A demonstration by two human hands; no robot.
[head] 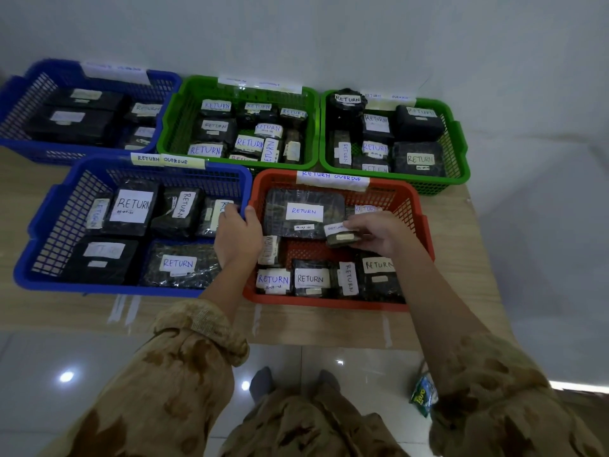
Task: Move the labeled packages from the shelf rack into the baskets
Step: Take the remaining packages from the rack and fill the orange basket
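Several plastic baskets of black wrapped packages with white RETURN labels sit on a low wooden platform. My right hand (379,230) holds a small labeled package (341,235) over the middle of the red basket (423,222), above its bare floor. My left hand (237,234) grips the adjoining rims of the red basket and the near blue basket (39,222), thumb on the red rim. A large flat package (303,212) lies at the red basket's back. The shelf rack is out of view.
Two green baskets (314,127) (459,140) and a far blue basket (19,90) stand against the white wall. The wooden platform (461,291) ends at a glossy tiled floor. A green packet (423,395) lies on the floor at right. My feet are below.
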